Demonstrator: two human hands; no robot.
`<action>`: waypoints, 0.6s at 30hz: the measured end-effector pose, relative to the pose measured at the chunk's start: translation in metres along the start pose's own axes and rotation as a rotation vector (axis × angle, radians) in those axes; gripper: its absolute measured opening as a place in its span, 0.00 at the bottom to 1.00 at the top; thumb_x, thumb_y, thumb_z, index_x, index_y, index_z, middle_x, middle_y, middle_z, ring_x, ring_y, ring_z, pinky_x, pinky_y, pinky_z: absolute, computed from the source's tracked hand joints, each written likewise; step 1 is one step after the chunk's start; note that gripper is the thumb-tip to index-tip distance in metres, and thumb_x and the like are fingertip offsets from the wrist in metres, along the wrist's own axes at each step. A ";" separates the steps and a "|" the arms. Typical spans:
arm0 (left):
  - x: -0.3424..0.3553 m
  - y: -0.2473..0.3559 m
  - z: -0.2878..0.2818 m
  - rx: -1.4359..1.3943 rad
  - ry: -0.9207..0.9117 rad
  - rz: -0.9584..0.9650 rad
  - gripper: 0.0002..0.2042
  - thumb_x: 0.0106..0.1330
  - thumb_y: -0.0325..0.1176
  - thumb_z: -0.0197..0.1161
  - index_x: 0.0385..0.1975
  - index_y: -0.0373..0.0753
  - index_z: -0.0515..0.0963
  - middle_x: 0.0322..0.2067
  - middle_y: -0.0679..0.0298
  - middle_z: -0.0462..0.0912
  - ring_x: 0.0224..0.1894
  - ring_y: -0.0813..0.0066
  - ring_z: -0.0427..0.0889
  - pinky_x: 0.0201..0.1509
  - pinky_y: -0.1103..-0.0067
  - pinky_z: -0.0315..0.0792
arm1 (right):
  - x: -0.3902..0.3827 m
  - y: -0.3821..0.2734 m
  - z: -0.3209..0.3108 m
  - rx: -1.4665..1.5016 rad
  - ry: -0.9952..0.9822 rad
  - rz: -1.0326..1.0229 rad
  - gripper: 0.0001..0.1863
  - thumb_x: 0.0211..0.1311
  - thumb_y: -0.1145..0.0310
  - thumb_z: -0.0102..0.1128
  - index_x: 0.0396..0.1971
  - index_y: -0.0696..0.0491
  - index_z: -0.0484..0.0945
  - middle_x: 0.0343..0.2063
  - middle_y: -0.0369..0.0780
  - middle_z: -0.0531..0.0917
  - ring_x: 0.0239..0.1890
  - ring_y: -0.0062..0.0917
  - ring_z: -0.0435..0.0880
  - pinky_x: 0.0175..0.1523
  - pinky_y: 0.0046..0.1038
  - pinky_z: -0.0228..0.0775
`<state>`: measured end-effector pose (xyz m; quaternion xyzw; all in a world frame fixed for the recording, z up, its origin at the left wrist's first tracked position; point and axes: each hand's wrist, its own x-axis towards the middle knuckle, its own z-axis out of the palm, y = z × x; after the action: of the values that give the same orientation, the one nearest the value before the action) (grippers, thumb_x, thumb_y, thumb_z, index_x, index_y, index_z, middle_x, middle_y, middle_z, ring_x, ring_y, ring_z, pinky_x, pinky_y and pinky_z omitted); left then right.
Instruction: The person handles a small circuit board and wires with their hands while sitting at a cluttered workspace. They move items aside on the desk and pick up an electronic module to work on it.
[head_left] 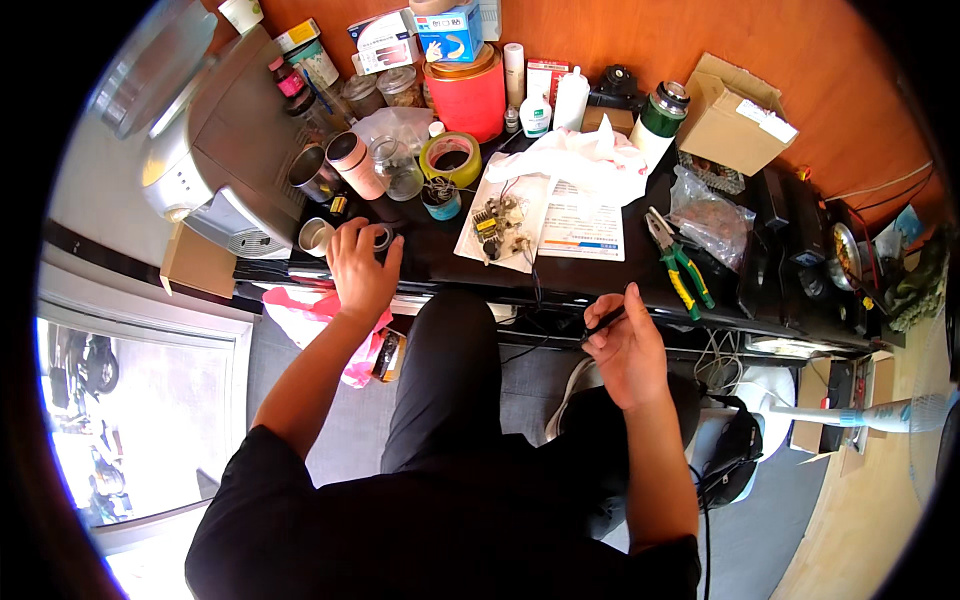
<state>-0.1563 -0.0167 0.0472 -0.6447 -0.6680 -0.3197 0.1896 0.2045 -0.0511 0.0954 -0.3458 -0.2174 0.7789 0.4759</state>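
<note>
My left hand (362, 265) is at the desk's front edge, thumb and fingers curved round a small round metallic thing (382, 238) that they partly cover. Beside that hand stands a small pale cup (316, 237). My right hand (632, 348) is raised in front of the desk, palm turned inward, fingers closed on a thin black stick-like tool (604, 324); its far end is hard to make out. Between the hands, small electronic parts with wires (500, 228) lie on a white sheet. Right of a printed paper (580, 222) lie pliers (677, 262) with green-yellow handles.
Yellow tape (450, 157), a glass jar (396, 172), a pink tumbler (354, 162) and a red canister (468, 98) crowd the back left. A coffee machine (230, 130) stands far left. White cloth (575, 162), a plastic bag (708, 215) and a cardboard box (735, 115) are rightward.
</note>
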 end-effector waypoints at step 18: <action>-0.046 0.163 -0.047 -1.371 -0.820 -0.475 0.08 0.63 0.20 0.66 0.41 0.32 0.78 0.35 0.64 0.82 0.36 0.81 0.83 0.41 0.84 0.79 | 0.006 0.020 0.006 0.278 -0.095 0.086 0.22 0.73 0.48 0.49 0.34 0.53 0.77 0.34 0.39 0.80 0.32 0.21 0.78 0.40 0.25 0.72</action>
<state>0.0011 -0.0886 0.0804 -0.5246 -0.4595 -0.4269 -0.5757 0.1858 -0.0549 0.0839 -0.2481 -0.1147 0.8368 0.4745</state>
